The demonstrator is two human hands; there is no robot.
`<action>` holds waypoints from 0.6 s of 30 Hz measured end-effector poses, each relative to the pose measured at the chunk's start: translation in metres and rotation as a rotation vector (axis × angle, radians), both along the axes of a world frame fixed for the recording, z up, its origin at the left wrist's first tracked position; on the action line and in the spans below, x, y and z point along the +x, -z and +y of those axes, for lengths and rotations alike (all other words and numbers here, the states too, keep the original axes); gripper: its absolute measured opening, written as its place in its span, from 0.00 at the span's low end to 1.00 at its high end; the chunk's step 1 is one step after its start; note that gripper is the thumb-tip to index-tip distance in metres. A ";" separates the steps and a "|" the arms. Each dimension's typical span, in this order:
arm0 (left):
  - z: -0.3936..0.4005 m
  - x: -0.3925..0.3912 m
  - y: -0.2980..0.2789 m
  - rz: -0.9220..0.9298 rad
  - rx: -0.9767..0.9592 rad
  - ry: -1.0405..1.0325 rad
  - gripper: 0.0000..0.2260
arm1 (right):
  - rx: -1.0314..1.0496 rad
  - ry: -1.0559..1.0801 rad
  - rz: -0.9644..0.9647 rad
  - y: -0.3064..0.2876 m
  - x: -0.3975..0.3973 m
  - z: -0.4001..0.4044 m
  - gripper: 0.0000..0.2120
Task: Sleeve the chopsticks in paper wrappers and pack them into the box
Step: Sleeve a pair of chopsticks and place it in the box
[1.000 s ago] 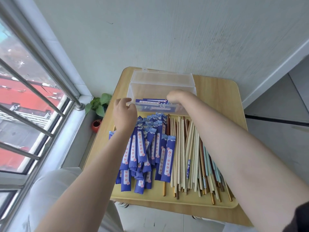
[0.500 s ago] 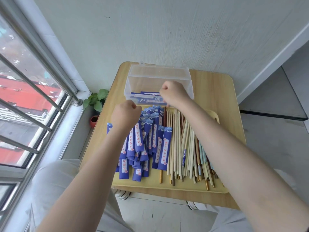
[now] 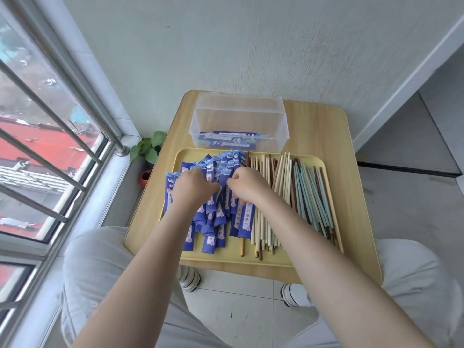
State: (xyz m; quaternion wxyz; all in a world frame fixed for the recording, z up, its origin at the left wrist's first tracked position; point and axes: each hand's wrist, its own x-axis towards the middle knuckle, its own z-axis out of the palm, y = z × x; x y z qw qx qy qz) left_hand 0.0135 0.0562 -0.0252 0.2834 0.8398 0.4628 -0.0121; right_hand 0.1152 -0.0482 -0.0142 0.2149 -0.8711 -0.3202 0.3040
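A person is sitting at a small light wooden table (image 3: 324,136) by a window. A flat yellow tray (image 3: 281,258) is lying on the table. On the tray's left side a pile of blue paper wrappers with white and pink print (image 3: 213,222) is lying. On its right side a row of bare chopsticks, cream, brown and pale green (image 3: 291,187), is lying beside the pile.

Both hands are resting on the wrapper pile, close to each other. The left hand (image 3: 193,185) is lying knuckles up with its fingers bent down into the wrappers. The right hand (image 3: 247,183) is curling its fingers down too, at the edge of the pile. The fingertips are hidden, so it is not clear if they are pinching anything.

A clear plastic box with its lid open (image 3: 239,116) is standing behind the tray, touching its far edge. A few sleeved chopsticks in blue wrappers (image 3: 227,140) are lying flat in the bottom of the box.

A small green plant in a red pot (image 3: 148,151) is sitting on the floor, left of the table.
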 end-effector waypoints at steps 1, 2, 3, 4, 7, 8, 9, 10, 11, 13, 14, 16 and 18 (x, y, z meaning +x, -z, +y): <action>0.000 0.000 -0.001 -0.010 -0.014 -0.013 0.18 | 0.028 0.021 0.004 -0.001 0.000 -0.002 0.10; 0.000 -0.001 -0.001 -0.021 -0.022 -0.026 0.16 | 0.053 0.043 0.006 -0.001 0.001 -0.005 0.09; -0.001 -0.002 -0.002 -0.039 -0.022 -0.042 0.14 | 0.076 0.067 0.008 -0.002 0.001 -0.007 0.08; -0.003 -0.003 -0.004 -0.059 -0.008 -0.055 0.13 | 0.096 0.090 0.008 -0.003 0.002 -0.011 0.08; -0.004 -0.007 -0.009 -0.133 0.043 -0.103 0.13 | 0.135 0.122 -0.014 -0.007 0.003 -0.017 0.09; -0.005 -0.009 -0.012 -0.167 0.058 -0.113 0.13 | 0.161 0.134 -0.016 -0.008 0.004 -0.019 0.10; -0.008 -0.010 -0.016 -0.207 0.067 -0.120 0.12 | 0.199 0.148 -0.005 -0.010 0.005 -0.022 0.12; -0.012 -0.011 -0.020 -0.255 0.077 -0.114 0.12 | 0.245 0.160 0.020 -0.013 0.005 -0.023 0.16; -0.017 -0.012 -0.024 -0.303 0.086 -0.090 0.12 | 0.296 0.172 0.056 -0.018 0.006 -0.025 0.19; -0.030 -0.012 -0.030 -0.369 0.126 0.023 0.11 | 0.388 0.212 0.167 -0.026 0.006 -0.029 0.23; -0.036 -0.011 -0.030 -0.375 0.152 0.092 0.08 | 0.421 0.235 0.220 -0.028 0.007 -0.031 0.23; -0.050 -0.008 -0.027 -0.352 0.173 0.190 0.05 | 0.453 0.264 0.263 -0.028 0.011 -0.039 0.20; -0.060 -0.006 -0.023 -0.357 0.134 0.227 0.04 | 0.459 0.272 0.265 -0.024 0.014 -0.048 0.17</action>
